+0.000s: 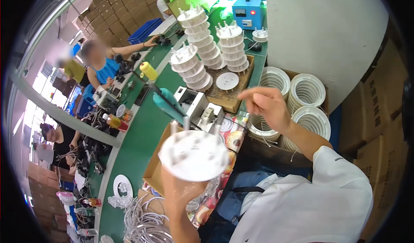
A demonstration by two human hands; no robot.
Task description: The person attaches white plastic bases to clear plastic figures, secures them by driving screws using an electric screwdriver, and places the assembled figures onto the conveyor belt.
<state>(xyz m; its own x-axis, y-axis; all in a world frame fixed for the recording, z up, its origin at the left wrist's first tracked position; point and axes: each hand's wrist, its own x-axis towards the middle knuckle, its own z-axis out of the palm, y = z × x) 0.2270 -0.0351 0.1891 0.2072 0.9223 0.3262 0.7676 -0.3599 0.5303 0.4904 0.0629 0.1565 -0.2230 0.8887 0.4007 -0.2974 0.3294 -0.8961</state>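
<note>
My left hand [183, 193] grips a white round plastic part [196, 154] from below and holds it up close to the camera. Several upright pegs stick out of its top face. Empty and raised, my right hand [269, 109] has its index finger stretched out and other fingers loosely bent. It is above the coiled white rings [263, 126] and beside a cardboard tray [224, 104]. In that tray stand tall stacks of similar white parts [189, 66], with one single white disc [227, 81] lying in front of them.
A small metal fixture [211, 115] sits on the green bench [138, 146], near a teal-handled tool [168, 102]. Bundled cables [144, 223] lie at the front. A blue box with a red light [248, 12] stands at the back. Two people [103, 66] [64, 141] sit across the bench.
</note>
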